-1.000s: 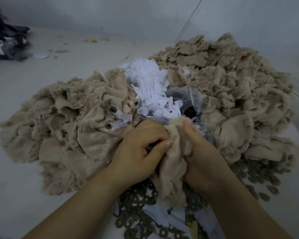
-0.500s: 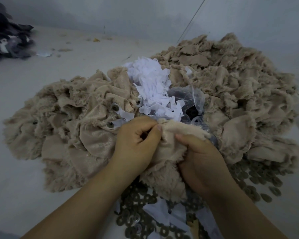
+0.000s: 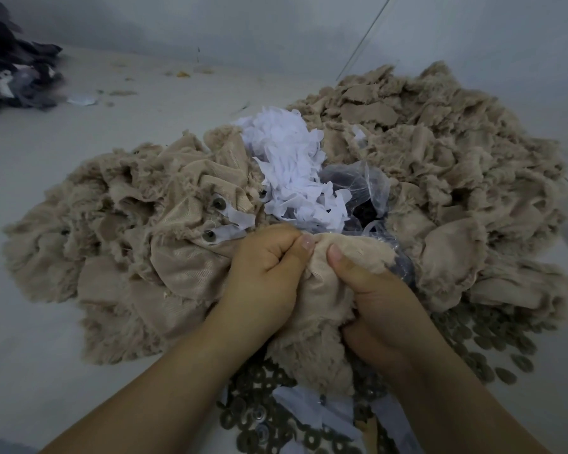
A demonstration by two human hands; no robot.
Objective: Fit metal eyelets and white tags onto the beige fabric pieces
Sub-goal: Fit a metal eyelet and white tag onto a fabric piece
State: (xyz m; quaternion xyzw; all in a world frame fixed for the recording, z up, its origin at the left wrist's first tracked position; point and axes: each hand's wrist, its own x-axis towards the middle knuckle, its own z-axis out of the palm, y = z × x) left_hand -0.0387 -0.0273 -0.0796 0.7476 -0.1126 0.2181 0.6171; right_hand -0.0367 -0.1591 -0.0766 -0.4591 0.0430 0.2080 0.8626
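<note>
Beige fabric pieces with frayed edges lie in two heaps on a pale grey surface, a left heap [image 3: 138, 231] and a bigger right heap [image 3: 440, 165] reaching far toward a plain grey wall [image 3: 276, 24]; whether the surface is a table or the floor cannot be told. A dark bundle of cloth [image 3: 10, 70] sits at the far left, with small scraps [image 3: 118, 92] scattered near it. Between the heaps rests a mound of white paper tags [image 3: 289, 165], and just right of it a clear plastic bag [image 3: 364, 188] with dark contents. Round metal eyelets [image 3: 266, 417] are spread near the bottom edge and out to the right, under the forearms. Two fabric pieces on the left heap already carry an eyelet and a white tag [image 3: 230, 232].

One beige fabric piece [image 3: 322, 290] is bunched up between both hands, near the middle, just in front of the tags and bag. The left hand [image 3: 266, 273] is curled into a tight grip on its left edge, thumb pressed against the cloth. The right hand [image 3: 374, 299] clutches the right side, thumb on top of the cloth and fingers tucked beneath, out of sight. Whether either hand also holds an eyelet cannot be told.
</note>
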